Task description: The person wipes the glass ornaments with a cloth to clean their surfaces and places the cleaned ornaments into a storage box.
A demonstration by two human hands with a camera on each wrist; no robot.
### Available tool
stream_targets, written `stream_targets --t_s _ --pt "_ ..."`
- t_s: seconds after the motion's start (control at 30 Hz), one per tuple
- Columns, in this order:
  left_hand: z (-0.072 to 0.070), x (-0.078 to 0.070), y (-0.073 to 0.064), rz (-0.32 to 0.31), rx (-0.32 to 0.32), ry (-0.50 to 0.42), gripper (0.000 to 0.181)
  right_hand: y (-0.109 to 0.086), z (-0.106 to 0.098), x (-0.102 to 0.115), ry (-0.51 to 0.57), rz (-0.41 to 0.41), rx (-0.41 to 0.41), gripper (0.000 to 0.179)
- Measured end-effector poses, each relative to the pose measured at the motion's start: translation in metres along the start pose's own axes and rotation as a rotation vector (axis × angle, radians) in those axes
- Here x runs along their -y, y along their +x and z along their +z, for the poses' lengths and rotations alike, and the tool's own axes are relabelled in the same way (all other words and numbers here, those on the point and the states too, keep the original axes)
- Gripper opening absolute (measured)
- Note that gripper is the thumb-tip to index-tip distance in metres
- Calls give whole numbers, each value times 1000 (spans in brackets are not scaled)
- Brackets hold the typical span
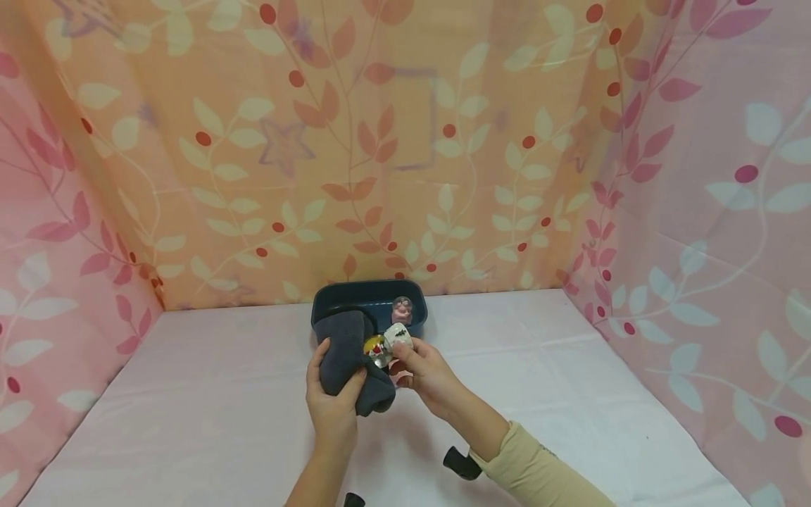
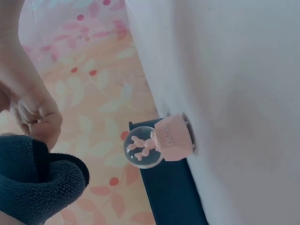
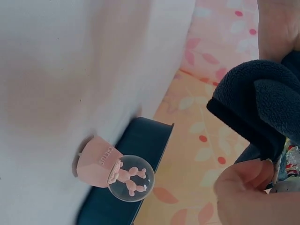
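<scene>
My left hand (image 1: 334,408) grips a bunched dark grey fleece cloth (image 1: 342,352) just in front of the tray. With its thumb and fingers my right hand (image 1: 431,373) holds a snow globe (image 1: 378,350) by its white base (image 1: 399,336), tilted sideways against the cloth. Red and yellow show inside its dome. In the right wrist view the cloth (image 3: 262,98) hides part of this globe (image 3: 293,161). Below the hands, a pink snow globe (image 2: 173,138) with "CACTUS" on its base stands on the table; the head view mostly hides it.
A dark blue tray (image 1: 348,287) stands at the back of the white table (image 1: 222,401), near the patterned curtain. Another globe with a pink figure (image 1: 402,310) is inside it, at the right. Black pieces (image 1: 462,463) show by the wrists. Curtains (image 1: 697,211) flank the table.
</scene>
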State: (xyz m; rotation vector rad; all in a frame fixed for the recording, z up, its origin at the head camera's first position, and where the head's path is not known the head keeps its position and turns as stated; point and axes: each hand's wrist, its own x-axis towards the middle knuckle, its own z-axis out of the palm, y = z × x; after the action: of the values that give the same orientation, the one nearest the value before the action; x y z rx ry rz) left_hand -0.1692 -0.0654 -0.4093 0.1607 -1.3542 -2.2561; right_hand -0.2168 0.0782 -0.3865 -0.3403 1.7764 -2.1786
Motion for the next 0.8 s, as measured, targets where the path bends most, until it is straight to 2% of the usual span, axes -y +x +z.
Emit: stream_targets --t_s 0.17,0.3,0.5,0.63,0.8 --pt "-4 -2 0 7 5 -23 72 0 0 0 60 24 15 29" --pt "-6 -6 0 14 54 -38 74 0 -4 0 53 24 39 26" --pt "-7 -9 -3 33 139 -6 75 -1 -9 4 -47 -6 106 49" --pt "-7 -8 -3 40 128 -4 75 0 -11 10 -119 -11 114 47" --pt "-7 -7 -3 33 127 3 75 1 -13 15 -117 19 134 49"
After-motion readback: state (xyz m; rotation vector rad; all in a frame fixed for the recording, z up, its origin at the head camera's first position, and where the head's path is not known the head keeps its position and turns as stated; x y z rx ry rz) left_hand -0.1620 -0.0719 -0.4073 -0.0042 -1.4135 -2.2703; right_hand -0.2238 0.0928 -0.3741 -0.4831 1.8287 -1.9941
